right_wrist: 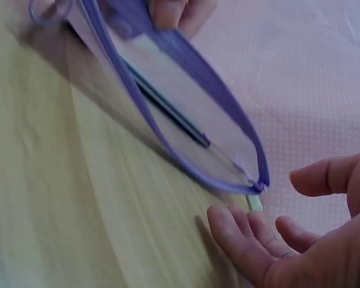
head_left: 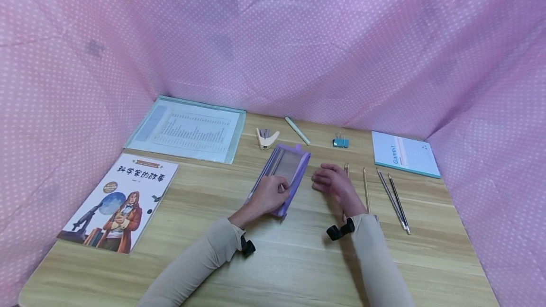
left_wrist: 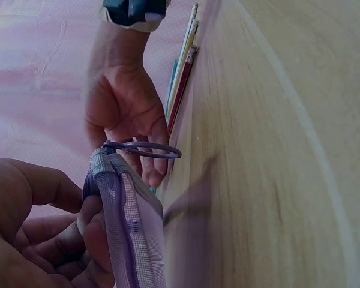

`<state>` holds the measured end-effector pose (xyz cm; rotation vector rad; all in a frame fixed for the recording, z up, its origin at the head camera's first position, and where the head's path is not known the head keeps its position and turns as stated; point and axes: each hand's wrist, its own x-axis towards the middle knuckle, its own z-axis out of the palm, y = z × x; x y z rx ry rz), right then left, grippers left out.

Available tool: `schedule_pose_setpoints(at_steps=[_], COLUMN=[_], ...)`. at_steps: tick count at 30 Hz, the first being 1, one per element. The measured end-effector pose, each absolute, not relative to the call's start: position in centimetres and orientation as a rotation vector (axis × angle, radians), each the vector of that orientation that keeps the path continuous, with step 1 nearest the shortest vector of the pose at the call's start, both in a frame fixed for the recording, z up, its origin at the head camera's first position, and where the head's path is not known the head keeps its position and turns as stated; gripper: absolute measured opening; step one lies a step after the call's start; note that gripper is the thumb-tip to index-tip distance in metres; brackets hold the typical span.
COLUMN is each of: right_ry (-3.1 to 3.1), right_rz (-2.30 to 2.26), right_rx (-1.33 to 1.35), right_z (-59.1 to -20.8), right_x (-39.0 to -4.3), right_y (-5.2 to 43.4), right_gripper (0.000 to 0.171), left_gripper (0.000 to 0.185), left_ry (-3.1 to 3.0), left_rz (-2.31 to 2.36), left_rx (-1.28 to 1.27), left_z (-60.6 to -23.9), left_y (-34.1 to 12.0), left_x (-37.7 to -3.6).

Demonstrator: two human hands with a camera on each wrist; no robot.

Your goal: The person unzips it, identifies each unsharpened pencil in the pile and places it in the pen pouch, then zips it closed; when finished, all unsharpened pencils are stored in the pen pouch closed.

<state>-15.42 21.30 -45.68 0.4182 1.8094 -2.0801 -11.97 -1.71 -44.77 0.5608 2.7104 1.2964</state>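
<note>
A purple mesh pencil case (head_left: 294, 161) lies slanted at the middle of the table. My left hand (head_left: 269, 194) pinches its side between thumb and fingers, as the left wrist view also shows. The case's unzipped mouth (right_wrist: 210, 78) gapes in the right wrist view, with dark pens (right_wrist: 168, 111) inside. Just right of the case is my right hand (head_left: 334, 185), holding nothing, its fingers loosely spread and pointing towards the case. Pencils (head_left: 347, 168) beside that hand are partly hidden by it. A ring-shaped zipper pull (left_wrist: 147, 149) sticks out from the near end of the case.
Further right lie a gold pencil (head_left: 366, 188), a silver pencil (head_left: 390, 197) and a black one (head_left: 399, 203). Behind are a stapler (head_left: 266, 139), a pale green stick (head_left: 297, 130), a teal binder clip (head_left: 340, 142) and a notebook (head_left: 405, 153). A document folder (head_left: 192, 129) and a book (head_left: 123, 203) lie left.
</note>
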Motion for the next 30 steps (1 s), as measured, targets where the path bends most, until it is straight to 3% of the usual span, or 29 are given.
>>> schedule_pose_setpoints(at_steps=[13,30], right_ry=[1.878,2.023], right_rz=[-1.979,-1.814], right_rx=[0.425,0.367], right_z=[-45.6,-44.7], right_x=[-18.7,-22.5], right_y=[21.4,19.3], right_gripper=[0.055,0.046], left_gripper=[0.008,0.007], left_ry=[2.688,2.703], left_rz=[1.302,1.280], left_rx=[0.545,0.542], left_z=[-44.9,-44.9], left_y=[-1.7,-1.7], left_x=[-12.0,-12.0])
